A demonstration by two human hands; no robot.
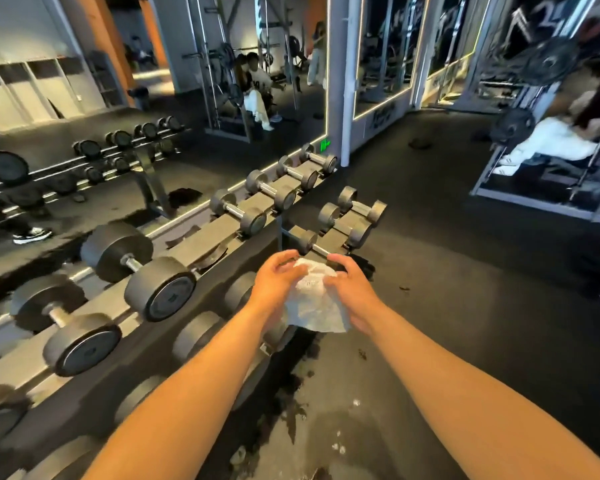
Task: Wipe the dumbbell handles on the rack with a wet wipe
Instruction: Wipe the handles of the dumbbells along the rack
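Note:
A white wet wipe (314, 301) hangs crumpled between my two hands, in front of the dumbbell rack (215, 233). My left hand (278, 278) grips its left side with curled fingers. My right hand (349, 289) pinches its right side. The rack's top shelf carries several dumbbells: two large ones (137, 263) (66, 323) at the left and smaller ones with chrome handles (238, 211) farther along. More small dumbbells (352, 218) sit on the lower shelf just beyond my hands.
A mirror wall behind the rack reflects another dumbbell rack (118, 147) and seated people (257, 95). A pillar (338, 77) stands at the rack's far end. A weight machine with plates (520, 126) is at the right. Dark rubber floor (447, 271) spreads to my right.

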